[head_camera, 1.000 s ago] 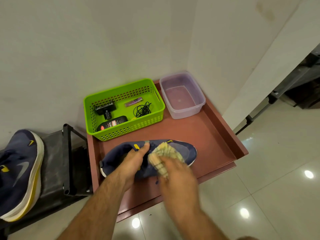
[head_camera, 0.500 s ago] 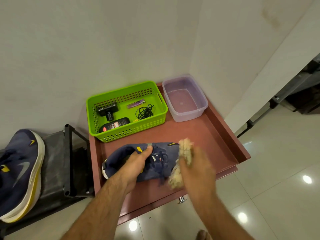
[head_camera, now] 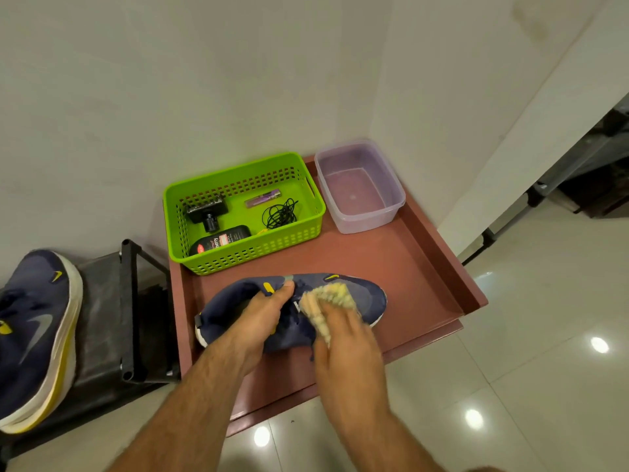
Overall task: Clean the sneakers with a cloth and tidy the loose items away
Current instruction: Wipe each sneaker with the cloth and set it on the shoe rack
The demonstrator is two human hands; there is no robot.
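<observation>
Sneaker [head_camera: 360, 294], navy with yellow accents, white sole: lies on its side at the 6 o'clock edge of the red-brown tray surface [head_camera: 401, 267], toe toward 3 o'clock, heel toward 9 o'clock.

Left hand [head_camera: 260, 318]: grip curled round the collar and tongue area, thumb up by the yellow tab, steadying the shoe.

Right hand [head_camera: 343, 335]: grip closed on a cream, nubby cloth [head_camera: 328, 299], pressing it onto the upper near the laces and toe box.

Second sneaker [head_camera: 37, 332]: same pattern, resting on a black rack [head_camera: 127, 311] at 9 o'clock, well apart from the tray.

Green basket [head_camera: 245, 260]: at 12 o'clock on the tray, holding a black bottle [head_camera: 221, 241], a black clamp-like part [head_camera: 206, 212], a purple tube [head_camera: 262, 198] and a coiled black cord [head_camera: 279, 214].

Clear tub [head_camera: 360, 189]: at 1 o'clock, just beside the basket; whether it holds water cannot be told.

Step in hand, as judged: wiping the upper of the first shoe. Loose items appear already gathered in the basket.

Next move, as judged: carry the cloth along toe, sidewall and sole edge, turning the shoe with the left hand to reach the hidden side; firm hold needed so the shoe does not slide off the tray's near edge. The other shoe would then take its turn.
</observation>
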